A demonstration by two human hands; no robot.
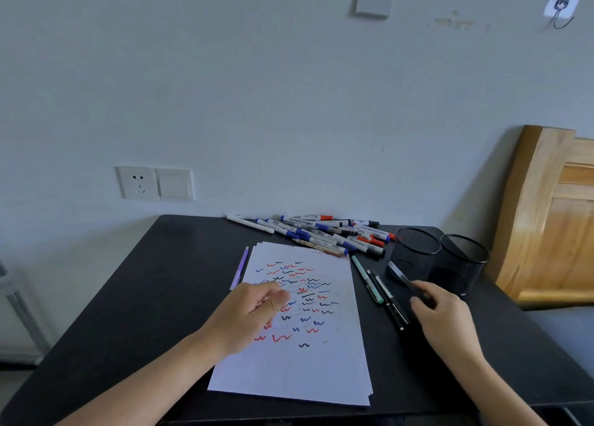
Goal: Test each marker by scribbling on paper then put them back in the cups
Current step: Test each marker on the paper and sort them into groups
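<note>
One wall socket (138, 183) with a switch (174, 184) beside it sits on the wall at the left, above the far left corner of the black desk (135, 297). A purple pen (239, 273) lies along the left edge of the paper (289, 371), a small stack of white sheets whose top one is covered in red, blue and black squiggles.

The left hand (254, 313) is over the left half of that sheet with its fingers loosely curled and the thumb close to them. It is blurred, and I cannot tell whether it holds anything.

Behind the paper, near the wall, a pile of markers (324, 233) with blue, red and black caps lies loose on the desk. Just right of the paper lie a teal pen (366, 279) and two black pens (387, 300), side by side.

The right hand (446, 316) grips a dark marker (401, 276) between curled fingers and thumb. Its free end points up and left, in front of the base of the nearer mesh cup (414, 255). A second mesh cup (459, 265) stands just to the right of the first, and no marker shows above either rim.

A wooden panel (546, 217) leans against the wall beyond the desk's right edge.
</note>
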